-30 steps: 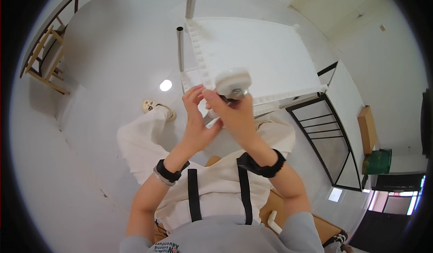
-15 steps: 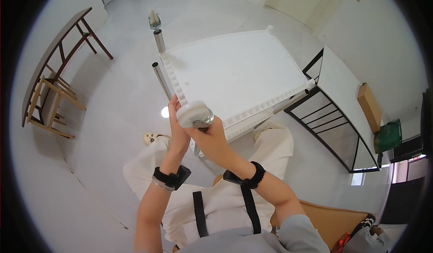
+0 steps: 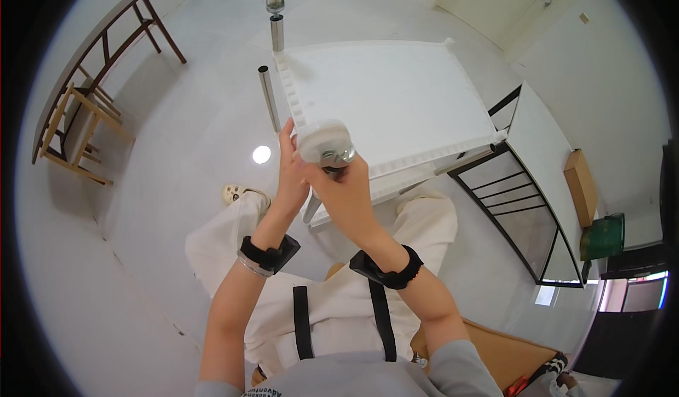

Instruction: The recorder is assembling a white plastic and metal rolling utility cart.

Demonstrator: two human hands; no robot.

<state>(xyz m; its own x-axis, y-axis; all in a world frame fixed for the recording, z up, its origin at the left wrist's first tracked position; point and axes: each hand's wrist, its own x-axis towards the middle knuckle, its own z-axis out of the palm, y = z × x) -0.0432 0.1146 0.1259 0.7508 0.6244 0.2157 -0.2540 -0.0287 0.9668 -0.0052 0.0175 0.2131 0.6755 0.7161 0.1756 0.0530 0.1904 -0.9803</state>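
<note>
A white plastic shelf cart [image 3: 389, 100] stands in front of me with its casters upward. At its near left corner is a white caster wheel [image 3: 324, 141] with a metal fork. My right hand [image 3: 346, 197] is closed around the base of this caster, its fingers just under the fork. Beside it, my left hand [image 3: 288, 181] wraps around the corner post, which the hands mostly hide; one finger extends up along the shelf's ribbed edge. A second caster [image 3: 275, 0] tops the metal tube [image 3: 277, 33] at the far left corner.
A bare metal tube [image 3: 268, 96] stands left of the shelf. Further left are a dark wooden table [image 3: 106, 43] and a light wooden chair [image 3: 88, 135]. To the right stands a white-topped, black-framed table [image 3: 544, 135] bearing a cardboard box [image 3: 581, 187]. Behind me lies a brown cardboard sheet [image 3: 495, 354].
The shelf, caster and both hands now appear higher and slightly further right in the view. My right hand has turned a little around the caster's base. Both hands keep their grip.
</note>
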